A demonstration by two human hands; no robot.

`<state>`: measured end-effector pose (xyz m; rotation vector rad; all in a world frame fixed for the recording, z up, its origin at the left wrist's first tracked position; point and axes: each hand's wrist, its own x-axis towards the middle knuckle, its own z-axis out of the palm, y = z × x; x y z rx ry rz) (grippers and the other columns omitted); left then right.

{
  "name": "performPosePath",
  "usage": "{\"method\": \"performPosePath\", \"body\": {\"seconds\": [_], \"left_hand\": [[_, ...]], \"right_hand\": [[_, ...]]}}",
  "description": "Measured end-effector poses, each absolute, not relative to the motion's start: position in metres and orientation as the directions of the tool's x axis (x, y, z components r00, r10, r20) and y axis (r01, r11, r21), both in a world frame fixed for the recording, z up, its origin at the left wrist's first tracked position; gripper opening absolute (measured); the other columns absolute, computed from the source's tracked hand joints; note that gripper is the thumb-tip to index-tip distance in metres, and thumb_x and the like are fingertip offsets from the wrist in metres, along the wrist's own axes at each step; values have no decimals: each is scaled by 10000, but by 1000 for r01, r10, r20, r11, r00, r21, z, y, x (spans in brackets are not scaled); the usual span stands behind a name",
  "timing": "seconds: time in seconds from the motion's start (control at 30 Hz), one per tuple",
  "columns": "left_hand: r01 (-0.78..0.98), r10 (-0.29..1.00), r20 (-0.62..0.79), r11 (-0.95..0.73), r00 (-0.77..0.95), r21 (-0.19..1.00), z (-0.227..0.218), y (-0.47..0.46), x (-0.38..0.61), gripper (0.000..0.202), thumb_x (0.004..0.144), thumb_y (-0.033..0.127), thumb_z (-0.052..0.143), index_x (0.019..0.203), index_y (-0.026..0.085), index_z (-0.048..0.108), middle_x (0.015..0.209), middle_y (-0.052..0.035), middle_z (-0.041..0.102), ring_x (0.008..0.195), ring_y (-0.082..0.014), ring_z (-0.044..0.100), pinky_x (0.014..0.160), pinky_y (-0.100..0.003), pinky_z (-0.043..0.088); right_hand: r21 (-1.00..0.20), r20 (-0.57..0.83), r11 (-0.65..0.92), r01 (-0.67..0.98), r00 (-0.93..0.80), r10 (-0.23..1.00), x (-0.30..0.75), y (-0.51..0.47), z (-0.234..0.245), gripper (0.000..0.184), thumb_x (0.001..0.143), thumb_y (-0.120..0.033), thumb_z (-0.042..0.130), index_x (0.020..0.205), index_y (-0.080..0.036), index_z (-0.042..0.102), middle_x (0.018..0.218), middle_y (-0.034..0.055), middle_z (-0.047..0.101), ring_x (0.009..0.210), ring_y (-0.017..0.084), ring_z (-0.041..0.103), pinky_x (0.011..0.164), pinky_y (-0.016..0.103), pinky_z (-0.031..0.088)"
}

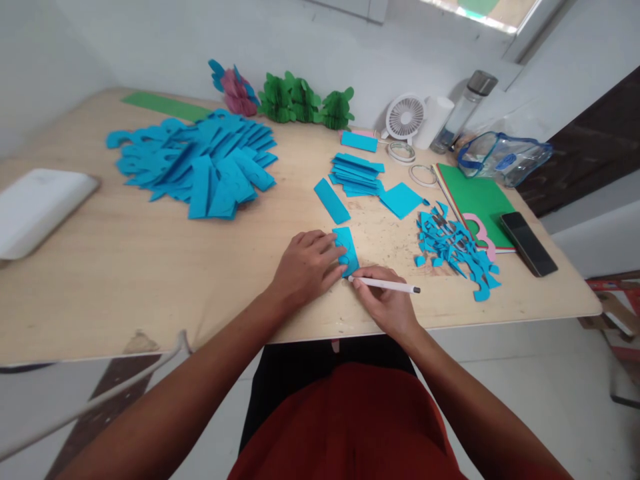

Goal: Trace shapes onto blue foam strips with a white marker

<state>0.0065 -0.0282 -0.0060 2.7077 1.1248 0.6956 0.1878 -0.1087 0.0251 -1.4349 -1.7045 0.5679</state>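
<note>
My left hand [306, 265] lies on a small folded blue paper piece [346, 250] near the table's front edge, fingers pressed flat over it. My right hand [384, 301] grips a white pen [385, 285], its tip at the lower edge of that blue piece. Another blue strip [331, 201] lies just beyond, and a stack of blue strips [356, 175] sits farther back.
A large heap of cut blue shapes [200, 160] covers the left of the wooden table [125, 267]. Blue scraps [455, 250], green sheets [477, 200], a phone [528, 243], tape rolls [401, 152], a small fan [404, 118], a bottle [465, 110], paper plants [300, 100] and a white pad [37, 207] surround.
</note>
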Motion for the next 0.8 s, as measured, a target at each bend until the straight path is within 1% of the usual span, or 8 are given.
{"method": "performPosePath", "body": {"seconds": [0.27,0.8], "left_hand": [[640,696,369,-715,616,281,-8,-27,7,207,910,366,545,998,254,695,1205,-73,675,1207,-291,543,1008,-502,431],[647,694,380,-715,611,265,-10,-27,6,234,918,385,533,1021,252,696,1211,-70,679,1204,-293,539,1003,-496,428]], "right_hand": [[-759,302,255,599,-23,953,189,-108,23,122,882,-254,591,842,-243,706,883,42,761,835,213,705,818,389,523],[-765,319,259,590,-2,948,189,-109,22,111,879,-256,593,837,-247,696,880,40,767,844,214,707,817,399,515]]}}
